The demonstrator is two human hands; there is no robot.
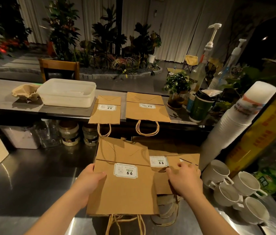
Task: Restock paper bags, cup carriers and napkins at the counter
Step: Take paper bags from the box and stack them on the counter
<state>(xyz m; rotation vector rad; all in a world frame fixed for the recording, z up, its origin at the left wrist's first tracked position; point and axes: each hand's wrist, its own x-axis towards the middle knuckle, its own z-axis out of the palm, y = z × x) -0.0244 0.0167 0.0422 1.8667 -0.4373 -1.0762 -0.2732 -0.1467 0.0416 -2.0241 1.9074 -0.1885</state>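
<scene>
My left hand [89,181] grips the left edge of a large flat brown paper bag [125,189] with a white label, held just above the steel worktop. My right hand [184,180] rests on a pile of smaller paper bags [171,160] to its right, fingers curled over the top one; whether it grips it I cannot tell. Two more flat bags lie on the raised counter, a small bag [106,114] and a wider bag [148,110], handles hanging over the edge. A brown pulp cup carrier [26,92] sits at the counter's left.
A white plastic tub [67,94] stands beside the carrier. Jars [69,133] and containers line the shelf under the counter. A tall stack of white cups [232,129], several mugs [235,187], a green cup [200,107], syrup bottles and a potted plant crowd the right.
</scene>
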